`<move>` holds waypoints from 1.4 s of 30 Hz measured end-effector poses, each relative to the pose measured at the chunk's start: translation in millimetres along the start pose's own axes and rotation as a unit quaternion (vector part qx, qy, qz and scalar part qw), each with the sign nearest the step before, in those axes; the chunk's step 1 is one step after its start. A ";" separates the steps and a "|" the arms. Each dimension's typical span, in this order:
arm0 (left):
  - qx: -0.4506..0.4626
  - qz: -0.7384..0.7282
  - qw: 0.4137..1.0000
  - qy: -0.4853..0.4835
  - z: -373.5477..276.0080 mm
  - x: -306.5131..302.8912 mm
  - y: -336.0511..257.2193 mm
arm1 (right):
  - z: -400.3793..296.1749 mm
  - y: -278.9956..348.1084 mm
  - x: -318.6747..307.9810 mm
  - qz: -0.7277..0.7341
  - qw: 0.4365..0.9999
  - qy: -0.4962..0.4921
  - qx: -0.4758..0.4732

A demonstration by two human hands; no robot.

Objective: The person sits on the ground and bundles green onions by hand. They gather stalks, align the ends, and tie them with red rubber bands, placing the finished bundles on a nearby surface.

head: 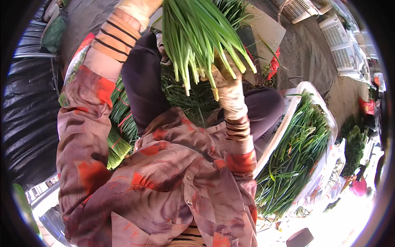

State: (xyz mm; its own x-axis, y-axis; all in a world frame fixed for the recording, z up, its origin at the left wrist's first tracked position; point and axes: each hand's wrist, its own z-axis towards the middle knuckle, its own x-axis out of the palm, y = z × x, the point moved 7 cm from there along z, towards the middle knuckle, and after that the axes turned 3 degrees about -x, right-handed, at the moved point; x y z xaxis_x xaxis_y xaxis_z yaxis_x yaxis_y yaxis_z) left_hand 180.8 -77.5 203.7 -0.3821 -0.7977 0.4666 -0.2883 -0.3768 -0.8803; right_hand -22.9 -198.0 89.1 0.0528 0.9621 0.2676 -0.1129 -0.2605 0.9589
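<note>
A loose bunch of garlic chives [197,37] hangs in front of me, leaves upward and pale stem ends spread downward. My right hand [226,68], in a thin translucent glove, is behind the stem ends, its fingers mostly hidden, so its grip does not show. My left hand [142,9] reaches to the top edge beside the leaves, its fingers hidden or cut off. Cut greens [191,95] lie below, between my knees. Bundles of chives tied with red strings [120,136] lie under my left arm.
A white foam box [277,143] with a plastic liner holds many loose chives [296,154] at my right. White plastic crates [334,32] stand at the upper right. A pale board [267,29] and a red plastic bag [274,64] lie ahead. Black sheeting [27,123] covers the left side.
</note>
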 end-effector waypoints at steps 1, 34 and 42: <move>-0.008 -0.017 1.000 0.021 13.6 0.5 9.8 | -2.5 -6.9 -0.1 0.021 0.999 -0.024 -0.015; -0.133 0.268 0.953 0.056 -24.2 78.8 71.3 | 0.3 -18.4 -1.1 0.447 0.887 0.023 0.111; -0.171 0.103 0.979 0.046 -129.8 21.7 195.3 | -0.4 -48.7 -44.3 0.403 0.902 -0.154 0.011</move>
State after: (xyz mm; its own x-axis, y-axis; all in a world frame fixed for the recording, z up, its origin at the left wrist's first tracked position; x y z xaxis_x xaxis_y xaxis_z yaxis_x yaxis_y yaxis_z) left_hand 2.2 -107.3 53.1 -0.5354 -0.7887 0.3023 -0.4687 -0.0203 -0.8831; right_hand -20.1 -227.9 30.5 0.2353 0.3925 0.8891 -0.2176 -0.8703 0.4418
